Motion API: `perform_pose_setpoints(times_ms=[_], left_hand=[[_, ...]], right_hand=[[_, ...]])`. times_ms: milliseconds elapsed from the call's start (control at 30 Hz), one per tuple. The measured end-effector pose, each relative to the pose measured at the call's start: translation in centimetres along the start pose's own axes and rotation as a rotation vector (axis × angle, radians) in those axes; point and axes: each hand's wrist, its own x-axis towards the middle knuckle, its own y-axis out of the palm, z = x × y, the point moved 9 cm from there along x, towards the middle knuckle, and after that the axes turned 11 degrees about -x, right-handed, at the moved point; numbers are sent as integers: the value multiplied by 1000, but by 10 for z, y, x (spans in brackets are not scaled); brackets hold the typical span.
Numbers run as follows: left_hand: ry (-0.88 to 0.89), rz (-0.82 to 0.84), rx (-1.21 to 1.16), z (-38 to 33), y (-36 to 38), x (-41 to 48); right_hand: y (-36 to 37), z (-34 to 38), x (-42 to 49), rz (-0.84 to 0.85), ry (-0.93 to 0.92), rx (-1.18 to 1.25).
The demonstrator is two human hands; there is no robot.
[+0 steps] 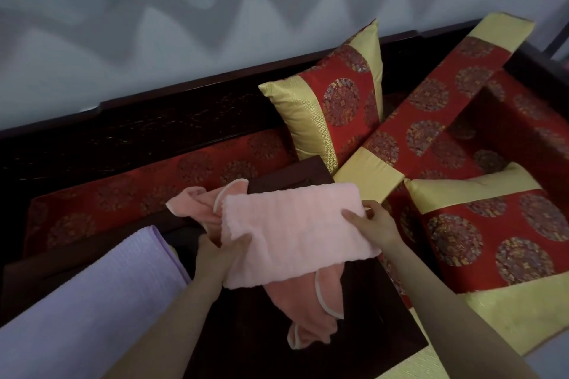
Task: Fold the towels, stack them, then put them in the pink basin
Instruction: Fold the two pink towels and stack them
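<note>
A pale pink towel [292, 228], folded into a rectangle, is held above a dark wooden table [363, 317]. My left hand [221, 251] grips its left lower edge and my right hand [372, 224] pinches its right edge. Under it lies a crumpled salmon-pink towel [295, 308] with white trim, spilling out to the left and toward the table's front. A lilac towel [92, 295] lies flat at the lower left. No pink basin is in view.
The small table stands on a dark wooden couch with a red patterned seat mat [154, 181]. Red and gold cushions [335, 104] lean behind and to the right of the table. A grey wall rises beyond the couch back.
</note>
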Motion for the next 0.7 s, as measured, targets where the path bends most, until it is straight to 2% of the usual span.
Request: perform_pose_setpoints(times_ms=[100, 233, 333, 400, 500, 567, 633, 700], left_hand=[[-13, -14, -82, 0, 6, -3], [143, -76, 88, -16, 4, -12], [369, -121, 251, -41, -1, -29], [470, -163, 274, -56, -7, -43], [576, -167, 154, -74, -18, -69], [593, -141, 30, -82, -32, -86], [612, -160, -28, -90, -53, -102], [626, -187, -99, -95, -86, -114]], right_hand=[[7, 0, 5, 28, 49, 31], [5, 3, -1, 30, 106, 222], [-8, 27, -16, 13, -30, 237], [-17, 47, -31, 10, -175, 157], [-43, 85, -65, -44, -355, -101], [-63, 120, -95, -111, -465, -186], [-78, 151, -116, -159, -521, -171], [-80, 179, -131, -113, -523, -69]])
